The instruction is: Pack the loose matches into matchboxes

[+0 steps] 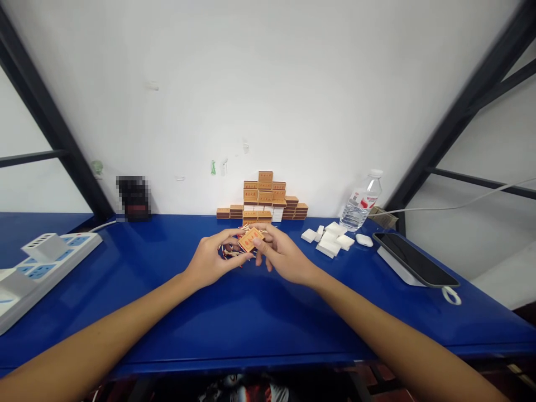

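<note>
An orange matchbox (248, 240) with red print is held between my two hands over the middle of the blue table. My left hand (211, 254) grips its left side, the thumb along the lower edge. From the right, my right hand (287, 254) presses its thumb on the box's face. Loose matches (229, 251) lie in a heap on the table just behind and under the hands, partly hidden by them. Farther back, against the wall, stands a stepped stack of matchboxes (265, 196), with several white pieces low in it.
Several small white boxes (330, 241) lie right of the hands, beside a tilted water bottle (362, 201) and a white earphone case (364, 240). A phone (414, 258) rests on a white box. At the left edge is a power strip (84, 245) with plugged-in adapters.
</note>
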The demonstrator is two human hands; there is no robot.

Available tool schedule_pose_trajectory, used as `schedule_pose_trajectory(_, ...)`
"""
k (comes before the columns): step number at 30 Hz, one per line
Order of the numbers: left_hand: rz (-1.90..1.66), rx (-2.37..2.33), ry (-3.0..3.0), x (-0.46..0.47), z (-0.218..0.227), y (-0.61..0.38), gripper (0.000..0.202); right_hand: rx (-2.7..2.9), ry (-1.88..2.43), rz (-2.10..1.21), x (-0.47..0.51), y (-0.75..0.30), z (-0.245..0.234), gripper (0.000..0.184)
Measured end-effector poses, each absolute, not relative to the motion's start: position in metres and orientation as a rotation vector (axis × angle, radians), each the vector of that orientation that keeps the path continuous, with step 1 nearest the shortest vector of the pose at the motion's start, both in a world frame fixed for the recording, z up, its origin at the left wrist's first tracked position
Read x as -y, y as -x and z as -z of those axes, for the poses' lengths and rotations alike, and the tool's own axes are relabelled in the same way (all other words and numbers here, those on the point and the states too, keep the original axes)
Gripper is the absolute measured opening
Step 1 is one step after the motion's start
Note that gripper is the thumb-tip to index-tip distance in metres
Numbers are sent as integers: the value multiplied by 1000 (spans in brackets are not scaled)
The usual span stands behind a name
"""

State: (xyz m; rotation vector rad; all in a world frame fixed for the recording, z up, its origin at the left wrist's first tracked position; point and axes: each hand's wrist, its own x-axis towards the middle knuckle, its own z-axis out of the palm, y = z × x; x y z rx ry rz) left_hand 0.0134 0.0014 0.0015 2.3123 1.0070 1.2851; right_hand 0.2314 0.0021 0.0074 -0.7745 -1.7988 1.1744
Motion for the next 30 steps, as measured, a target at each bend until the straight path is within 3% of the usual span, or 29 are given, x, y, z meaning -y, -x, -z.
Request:
schedule_pose_trajectory(6,-1300,-1012,-2292,-3,-3,-13,33,1762,744,-1197,-8,-236,-11,41)
schedule_pose_trajectory(20,-1306,-992,-2274,-14,3,-8,41,1600,789,-1210,-18,-239,-6,49)
schedule_pose_trajectory(30,-1260,-1040,-2513,-18,6,-2,44,1616,991,-1193,-16,-243,-8,40)
